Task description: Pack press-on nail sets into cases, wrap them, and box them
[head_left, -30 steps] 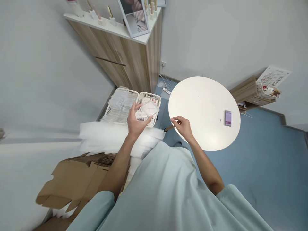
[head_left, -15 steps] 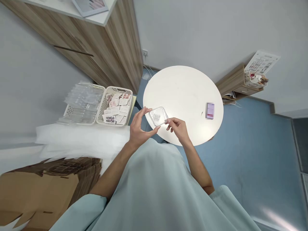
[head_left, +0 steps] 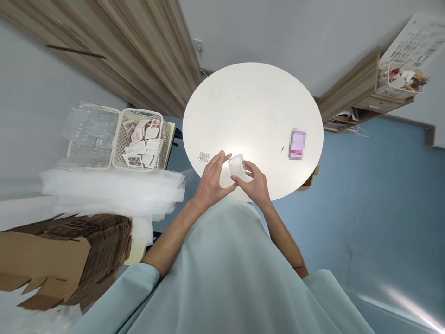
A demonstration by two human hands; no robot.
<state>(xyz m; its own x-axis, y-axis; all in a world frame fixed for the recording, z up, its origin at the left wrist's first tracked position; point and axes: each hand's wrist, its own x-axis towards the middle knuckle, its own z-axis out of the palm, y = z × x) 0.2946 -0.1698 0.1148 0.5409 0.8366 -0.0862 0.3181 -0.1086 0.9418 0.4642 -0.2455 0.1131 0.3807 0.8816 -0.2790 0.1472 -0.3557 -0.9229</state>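
Observation:
A small clear plastic box [head_left: 237,165] is held just above the near edge of the round white table. My right hand [head_left: 255,182] grips it from the right, thumb at its near side and fingers at its right side. My left hand [head_left: 211,181] is at the box's left, thumb and fingers spread apart, the fingertips close to its edge. Whether they touch the box I cannot tell. Small shiny clear pieces [head_left: 204,157] lie in a cluster on the table, left of my left hand.
The round table [head_left: 257,109] bears a blurred pinkish packet [head_left: 297,144] at right. Left stand a white basket of small cards [head_left: 141,139] and another with clear plastic cases [head_left: 93,134]. White foam sheets [head_left: 111,190] and flattened cardboard boxes [head_left: 45,262] lie nearer me.
The cluster of shiny pieces now lies on the table at left. The box is further right in my right hand, and my left hand has loosened around it. The view has shifted.

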